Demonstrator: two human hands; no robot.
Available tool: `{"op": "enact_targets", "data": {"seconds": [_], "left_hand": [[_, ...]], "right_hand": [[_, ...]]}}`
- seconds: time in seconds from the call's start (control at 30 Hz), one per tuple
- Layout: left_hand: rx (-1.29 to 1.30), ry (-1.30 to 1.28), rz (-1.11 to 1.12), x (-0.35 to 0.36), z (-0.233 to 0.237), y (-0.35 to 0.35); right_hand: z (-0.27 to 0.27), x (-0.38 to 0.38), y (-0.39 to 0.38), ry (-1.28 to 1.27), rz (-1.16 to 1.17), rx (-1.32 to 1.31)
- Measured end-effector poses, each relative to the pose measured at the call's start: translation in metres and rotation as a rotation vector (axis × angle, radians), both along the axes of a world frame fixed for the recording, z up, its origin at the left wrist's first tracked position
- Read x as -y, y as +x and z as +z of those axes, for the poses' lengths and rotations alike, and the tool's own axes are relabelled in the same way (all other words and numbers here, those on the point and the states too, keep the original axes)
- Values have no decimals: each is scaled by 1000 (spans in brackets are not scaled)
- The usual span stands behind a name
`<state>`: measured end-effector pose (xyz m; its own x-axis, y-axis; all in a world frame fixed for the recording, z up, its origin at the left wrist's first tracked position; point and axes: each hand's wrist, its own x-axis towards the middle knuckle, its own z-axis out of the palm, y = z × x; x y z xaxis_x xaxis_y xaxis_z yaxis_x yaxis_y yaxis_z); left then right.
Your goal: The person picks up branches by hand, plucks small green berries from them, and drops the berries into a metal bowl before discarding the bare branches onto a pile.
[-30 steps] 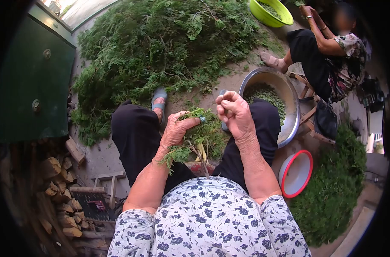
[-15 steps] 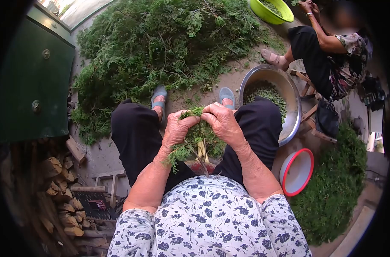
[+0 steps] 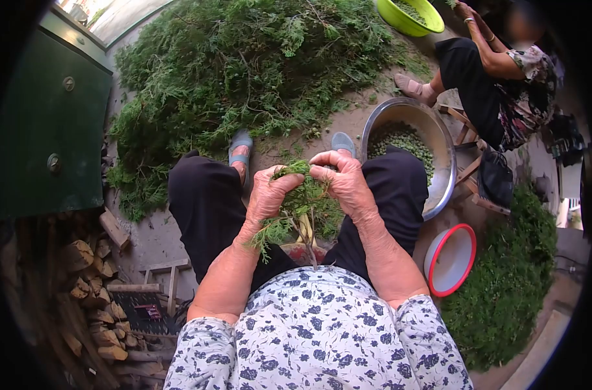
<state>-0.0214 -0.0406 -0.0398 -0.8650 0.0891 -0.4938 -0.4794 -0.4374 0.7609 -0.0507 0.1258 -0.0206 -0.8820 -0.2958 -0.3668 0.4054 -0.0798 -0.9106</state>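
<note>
Between my knees hangs a green conifer branch (image 3: 302, 198), its brown stem pointing down toward my lap. My left hand (image 3: 270, 192) is closed on the branch, with green tips showing past the thumb. My right hand (image 3: 341, 182) is at the branch's upper right, thumb and forefinger bent together at the foliage; anything small between them is too hidden to make out. To the right of my knee, a large metal basin (image 3: 447, 162) holds many small green berries (image 3: 406, 144).
A big heap of cut branches (image 3: 244, 71) lies ahead. At right are a red-rimmed basin (image 3: 450, 260) and more greenery (image 3: 504, 292). A seated person (image 3: 484, 78) is at upper right near a yellow-green bowl (image 3: 409, 19). Firewood (image 3: 94, 279) is stacked at left.
My right hand has shifted slightly right, and its fingers have lifted and spread a little from the thumb. More of the foliage between my hands shows. The other person's arms have moved slightly.
</note>
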Motion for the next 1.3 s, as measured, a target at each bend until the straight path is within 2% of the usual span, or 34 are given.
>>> {"op": "enact_targets", "data": {"seconds": [0.03, 0.1, 0.13, 0.37, 0.43, 0.47, 0.53, 0.57, 0.63, 0.67, 0.73, 0.77, 0.83, 0.9, 1.0, 1.03, 1.1, 1.17, 1.23, 1.3], "left_hand": [[-6, -37, -23, 0, 2, 0], [-25, -52, -24, 0, 1, 1], [-44, -67, -25, 0, 1, 1], [-113, -167, -178, 1, -2, 2], [16, 66, 2, -3, -1, 1], [14, 64, 5, 0, 1, 0], [83, 222, 106, 5, 7, 0], [84, 222, 106, 6, 10, 0], [69, 286, 158, 7, 14, 0], [67, 271, 157, 8, 12, 0], [48, 274, 157, 8, 14, 1], [32, 274, 159, 8, 14, 2], [37, 263, 136, 10, 16, 1], [44, 251, 113, 9, 20, 1], [44, 221, 157, 6, 25, 2], [29, 208, 169, 6, 25, 2], [13, 194, 172, 2, 25, 2], [-7, 236, 201, 1, 25, 2], [6, 246, 183, 1, 22, 2], [16, 256, 169, 1, 23, 2]], "right_hand": [[0, 4, 2, -1, 1, 0], [0, 7, 3, 365, 83, -444], [-3, 6, 2, 430, 138, -429], [-1, 4, -1, 437, 178, -451], [4, 3, -1, -44, -36, 59], [9, 1, -3, -148, -159, 74], [25, -17, -13, -65, -280, -107], [38, -28, -16, -57, -351, -222], [53, -60, -27, 184, -531, -458], [58, -80, -30, 320, -617, -498], [63, -121, -34, 754, -723, -513], [38, -162, -41, 979, -690, -658], [22, -203, -41, 1249, -605, -592], [-8, -244, -41, 1341, -582, -558], [-17, -257, -39, 1400, -590, -612], [-4, -238, -38, 1399, -591, -611], [29, -187, -33, 1197, -650, -709], [58, -118, -25, 782, -620, -671], [77, -63, -8, 536, -303, -576], [65, -24, 1, 396, -56, -685]]}}
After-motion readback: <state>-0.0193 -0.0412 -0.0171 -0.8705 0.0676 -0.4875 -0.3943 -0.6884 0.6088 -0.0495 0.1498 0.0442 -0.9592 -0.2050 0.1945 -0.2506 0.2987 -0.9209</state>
